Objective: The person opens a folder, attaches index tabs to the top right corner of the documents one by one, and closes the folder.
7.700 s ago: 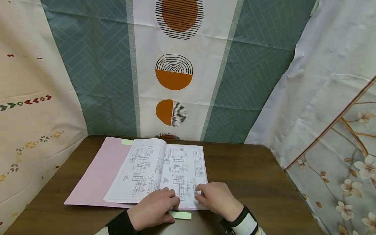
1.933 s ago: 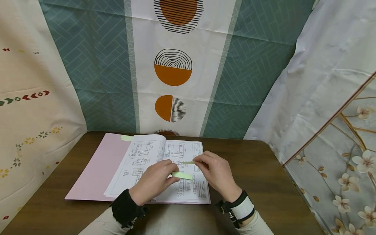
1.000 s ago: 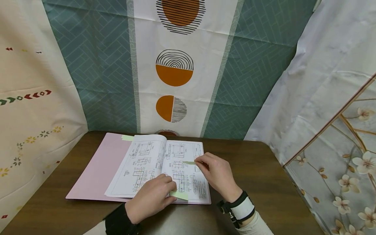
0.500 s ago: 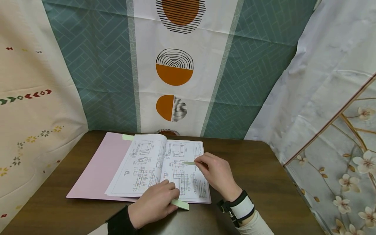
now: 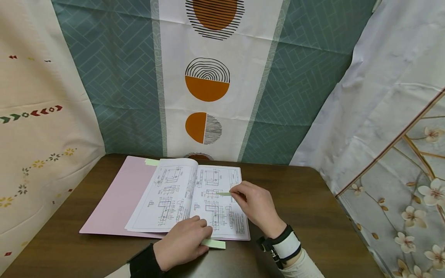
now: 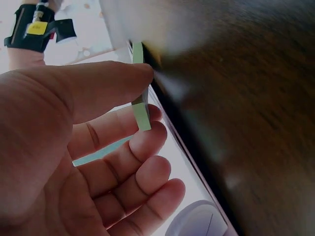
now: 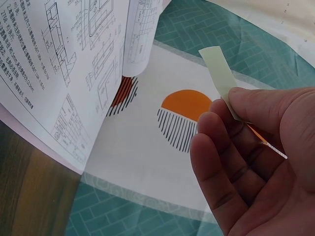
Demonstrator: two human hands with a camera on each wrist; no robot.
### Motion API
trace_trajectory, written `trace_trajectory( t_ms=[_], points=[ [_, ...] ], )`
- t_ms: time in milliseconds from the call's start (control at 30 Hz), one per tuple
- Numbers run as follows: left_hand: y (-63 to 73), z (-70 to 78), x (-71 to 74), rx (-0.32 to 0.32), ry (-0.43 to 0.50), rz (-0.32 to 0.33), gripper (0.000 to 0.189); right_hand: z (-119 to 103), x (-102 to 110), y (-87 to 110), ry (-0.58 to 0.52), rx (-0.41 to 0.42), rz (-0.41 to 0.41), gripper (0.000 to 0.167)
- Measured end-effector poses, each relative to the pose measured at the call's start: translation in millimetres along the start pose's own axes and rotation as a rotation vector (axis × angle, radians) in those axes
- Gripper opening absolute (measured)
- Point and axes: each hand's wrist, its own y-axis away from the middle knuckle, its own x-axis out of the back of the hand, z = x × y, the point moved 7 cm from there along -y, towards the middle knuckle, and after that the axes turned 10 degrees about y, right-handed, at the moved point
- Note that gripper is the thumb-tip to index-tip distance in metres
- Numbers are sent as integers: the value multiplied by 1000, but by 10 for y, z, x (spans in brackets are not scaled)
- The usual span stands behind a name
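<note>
My left hand [image 5: 184, 243] pinches a pale green sticky note pad [image 5: 216, 244] between thumb and fingers, low at the front edge of the open booklet [image 5: 205, 227]. In the left wrist view the thumb lies across the pad [image 6: 141, 115], with its ends sticking out on both sides. Above the right-hand page, my right hand [image 5: 259, 206] holds a single thin green sticky note [image 5: 223, 194] by one end. The right wrist view shows this note [image 7: 216, 69] pinched under the thumb, its free end pointing away. Technical drawings fill both visible pages.
The booklet's pink cover [image 5: 118, 200] lies spread to the left, with a green sticky tab [image 5: 152, 162] at its top edge. Everything rests on a dark wooden table [image 5: 295, 216]. Patterned cloths [image 5: 222, 96] hang behind and at both sides.
A sticky note has come into my right hand, which rose from the page's lower edge. My left hand lifted the pad over the page, then lowered it to the booklet's front edge.
</note>
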Motion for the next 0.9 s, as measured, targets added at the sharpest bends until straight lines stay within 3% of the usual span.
trace_trajectory(
  t_ms=[467,667,900],
  points=[
    [17,-44,-31,17,30,-22,31,-8,-30,-13,4,-3,-11,15],
    [-22,-32,40,13,17,39,20,9,-61,2,3,2,-11,16],
    [-125,-90,152,15,-86,76,20,31,-96,0,16,3,-25,17]
  ],
)
